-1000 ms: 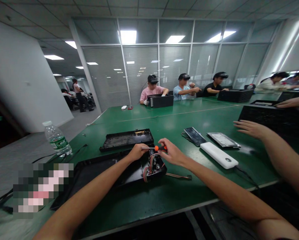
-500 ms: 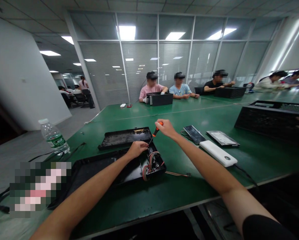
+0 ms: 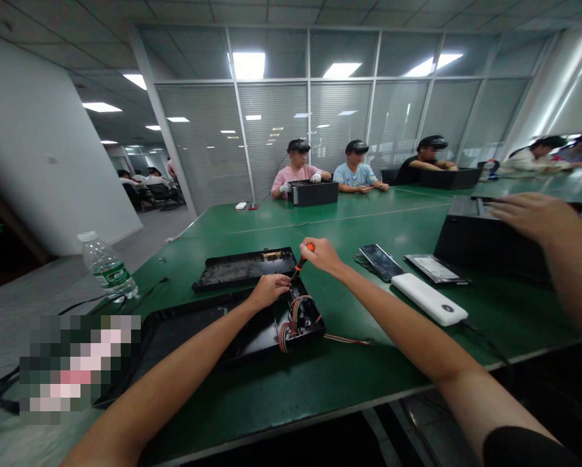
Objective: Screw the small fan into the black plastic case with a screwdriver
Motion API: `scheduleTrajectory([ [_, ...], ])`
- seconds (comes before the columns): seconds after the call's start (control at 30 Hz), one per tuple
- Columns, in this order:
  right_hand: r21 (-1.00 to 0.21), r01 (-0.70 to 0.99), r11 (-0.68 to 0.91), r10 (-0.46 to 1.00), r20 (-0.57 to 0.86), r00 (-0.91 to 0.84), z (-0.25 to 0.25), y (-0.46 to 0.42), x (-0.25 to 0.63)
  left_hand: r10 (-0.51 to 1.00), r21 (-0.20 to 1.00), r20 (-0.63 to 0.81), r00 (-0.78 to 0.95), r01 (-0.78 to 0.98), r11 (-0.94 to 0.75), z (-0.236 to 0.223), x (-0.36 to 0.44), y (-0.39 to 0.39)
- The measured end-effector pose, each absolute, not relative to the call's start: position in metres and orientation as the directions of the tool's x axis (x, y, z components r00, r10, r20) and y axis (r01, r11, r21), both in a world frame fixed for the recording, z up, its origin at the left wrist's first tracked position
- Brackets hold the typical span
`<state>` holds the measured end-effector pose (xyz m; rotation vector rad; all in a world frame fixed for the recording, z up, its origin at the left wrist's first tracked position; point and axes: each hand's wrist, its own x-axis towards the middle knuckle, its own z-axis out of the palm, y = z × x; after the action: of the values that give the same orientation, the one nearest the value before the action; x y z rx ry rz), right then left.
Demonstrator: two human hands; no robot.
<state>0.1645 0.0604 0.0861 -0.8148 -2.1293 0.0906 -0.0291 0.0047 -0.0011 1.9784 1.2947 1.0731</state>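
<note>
My right hand [image 3: 322, 254] is closed round the orange and black handle of a screwdriver [image 3: 300, 263], held tilted with its shaft pointing down and left. At the shaft's lower end, the fingers of my left hand [image 3: 271, 290] are pinched together; whether they grip the shaft or something small is hidden. Both hands work over the right end of an open, shallow black computer case [image 3: 174, 324]. Striped ribbon wires [image 3: 285, 331] loop out of that end, and one strand trails onto the table. Behind the case lies a separate black panel [image 3: 242, 269].
A white power bank [image 3: 429, 299], a phone [image 3: 381, 262] and a hard drive [image 3: 435, 268] lie to the right on the green table [image 3: 359, 363]. A co-worker's hand [image 3: 538, 217] reaches over another black case [image 3: 490, 243]. A water bottle [image 3: 108, 269] stands left.
The screwdriver handle and my right hand have dipped slightly; my left hand stays at the tip. At right, a co-worker's arm has reached in, and the black case there has shifted left.
</note>
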Motion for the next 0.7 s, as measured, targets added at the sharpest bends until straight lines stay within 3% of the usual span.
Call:
scheduleTrajectory([
  [0.4, -0.183, 0.606, 0.774, 0.535, 0.701, -0.472, 0.091, 0.045, 0.160, 0.893, 0.615, 0.370, 0.255, 0.653, -0.441, 0.003, -0.033, 0.005],
  [0.6, -0.163, 0.414, 0.896, 0.417, 0.633, -0.652, 0.097, 0.026, 0.152, 0.872, 0.574, 0.381, 0.307, 0.661, -0.484, 0.005, -0.035, 0.004],
  [0.7, -0.056, 0.439, 0.897, 0.391, 0.565, -0.727, 0.102, 0.016, 0.152, 0.873, 0.576, 0.381, 0.304, 0.661, -0.482, 0.005, -0.035, 0.003],
])
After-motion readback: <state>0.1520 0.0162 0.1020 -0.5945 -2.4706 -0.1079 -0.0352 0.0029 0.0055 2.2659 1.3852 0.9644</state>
